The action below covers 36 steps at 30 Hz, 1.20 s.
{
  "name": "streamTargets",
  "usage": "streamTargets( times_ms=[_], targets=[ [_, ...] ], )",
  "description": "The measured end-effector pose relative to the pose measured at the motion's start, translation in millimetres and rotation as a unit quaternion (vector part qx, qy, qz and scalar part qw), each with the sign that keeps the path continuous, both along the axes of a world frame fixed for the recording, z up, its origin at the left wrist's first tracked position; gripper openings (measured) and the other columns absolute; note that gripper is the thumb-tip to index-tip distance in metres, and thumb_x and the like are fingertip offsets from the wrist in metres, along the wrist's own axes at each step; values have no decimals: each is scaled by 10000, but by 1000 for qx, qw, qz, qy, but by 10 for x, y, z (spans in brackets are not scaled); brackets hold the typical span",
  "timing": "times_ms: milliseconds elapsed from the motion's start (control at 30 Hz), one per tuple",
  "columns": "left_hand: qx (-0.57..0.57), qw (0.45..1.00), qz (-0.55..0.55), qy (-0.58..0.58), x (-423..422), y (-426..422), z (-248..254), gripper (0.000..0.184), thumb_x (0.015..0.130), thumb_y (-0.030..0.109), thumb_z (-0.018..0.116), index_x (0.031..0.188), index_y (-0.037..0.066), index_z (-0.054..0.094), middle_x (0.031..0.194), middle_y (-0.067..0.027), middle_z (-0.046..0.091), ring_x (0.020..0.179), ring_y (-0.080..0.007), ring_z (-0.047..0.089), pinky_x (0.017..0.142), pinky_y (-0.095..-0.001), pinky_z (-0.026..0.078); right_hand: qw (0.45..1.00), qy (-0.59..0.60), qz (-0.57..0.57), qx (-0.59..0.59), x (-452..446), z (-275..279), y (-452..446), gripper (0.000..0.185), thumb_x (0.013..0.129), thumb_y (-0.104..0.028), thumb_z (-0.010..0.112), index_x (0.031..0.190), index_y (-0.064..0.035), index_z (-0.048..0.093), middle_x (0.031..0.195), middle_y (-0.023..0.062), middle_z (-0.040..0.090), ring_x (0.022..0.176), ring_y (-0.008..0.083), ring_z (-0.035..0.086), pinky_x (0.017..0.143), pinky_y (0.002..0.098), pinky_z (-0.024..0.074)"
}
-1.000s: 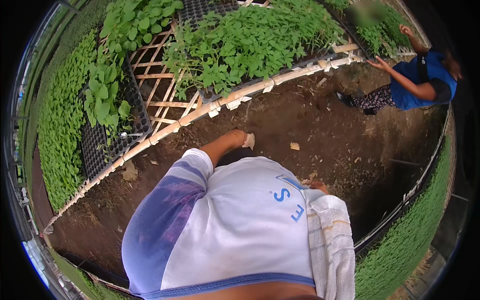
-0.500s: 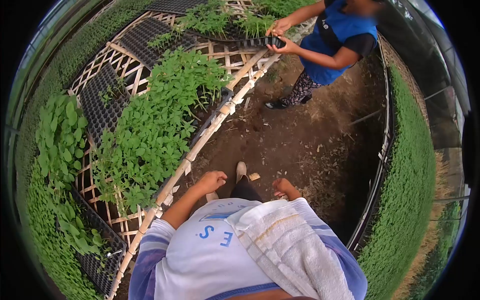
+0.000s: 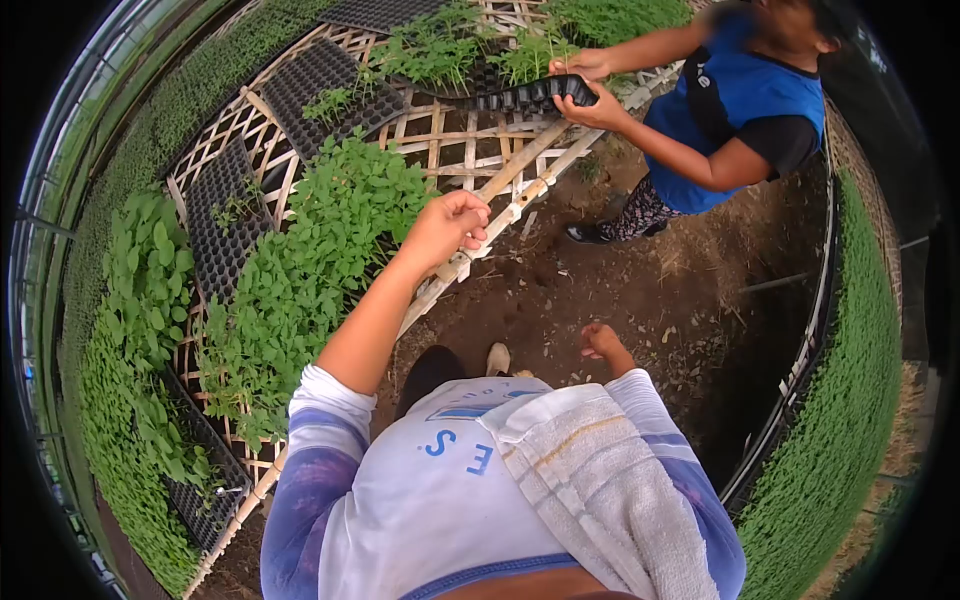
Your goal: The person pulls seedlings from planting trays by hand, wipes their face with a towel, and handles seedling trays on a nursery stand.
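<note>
My left hand [image 3: 448,232] is raised in front of the bamboo rail [image 3: 520,198] of the plant bench, its fingers curled in with nothing visible in them. Below and left of it stand leafy green seedlings [image 3: 305,260]. My right hand [image 3: 602,341] hangs low over the dirt path [image 3: 550,300], loosely bent with the fingers a little apart, touching nothing. Ahead, a co-worker in a blue vest [image 3: 745,110] holds a black seedling tray [image 3: 530,97] by its near end with both hands, tilted over the bench.
Black cell trays [image 3: 315,88] lie on the bamboo lattice [image 3: 450,145], some with sparse seedlings. A towel [image 3: 600,460] hangs over my chest. Along the right runs another bed of dense seedlings [image 3: 850,380]. The co-worker stands on the path.
My left hand has risen from near my waist up and forward to the bench rail. My feet have stepped, and the co-worker appears closer. The co-worker's tray is now more tilted.
</note>
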<state>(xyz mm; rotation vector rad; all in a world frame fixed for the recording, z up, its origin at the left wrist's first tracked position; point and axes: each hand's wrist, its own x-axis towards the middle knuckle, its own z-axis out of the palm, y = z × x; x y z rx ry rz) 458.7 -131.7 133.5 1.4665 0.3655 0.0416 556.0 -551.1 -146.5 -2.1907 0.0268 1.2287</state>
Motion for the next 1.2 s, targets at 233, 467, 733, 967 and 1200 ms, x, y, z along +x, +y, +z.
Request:
streamTargets(
  times_ms=[233, 467, 733, 967, 1200],
  targets=[
    [-141, 986, 87, 12, 1024, 485, 67, 83, 1007, 93, 572, 1082, 64, 593, 1017, -62, 641, 926, -187, 641, 801, -355, 569, 996, 79, -36, -37, 76, -261, -283, 231, 973, -221, 536, 1163, -157, 651, 895, 6, 708, 730, 184, 730, 612, 350, 573],
    [-256, 960, 97, 63, 1601, 803, -283, 263, 971, 87, 621, 1211, 74, 513, 1127, -93, 584, 1012, -260, 594, 905, -467, 538, 986, 86, -139, -25, -75, -68, -392, 258, 948, -252, 603, 1172, -148, 674, 919, 39, 713, 738, 189, 718, 603, 365, 568],
    [-218, 960, 173, 9, 2068, 1604, 0, 329, 1020, 91, 539, 1332, 24, 463, 1248, -158, 525, 1121, -294, 550, 963, -475, 520, 980, 107, -167, -20, 1, -165, -24, 237, 972, -259, 548, 1130, -131, 670, 934, 31, 693, 746, 174, 708, 609, 356, 566],
    [-201, 965, 167, 22, 2268, 1911, -27, 346, 1030, 97, 521, 1358, 6, 461, 1249, -162, 543, 1136, -294, 562, 990, -469, 513, 982, 84, -158, 52, 481, -36, 706, 284, 985, -282, 624, 1219, -121, 647, 1037, 22, 693, 802, 165, 695, 664, 335, 571],
    [-192, 977, 27, 87, 2362, 1664, -341, 257, 1014, 107, 559, 1260, 42, 526, 1173, -116, 590, 1061, -244, 588, 936, -427, 533, 837, 93, -385, 378, 1399, 776, 2021, 504, 1025, -382, 581, 1380, -34, 498, 1389, 180, 531, 1266, 315, 538, 1011, 463, 493]
  ],
)
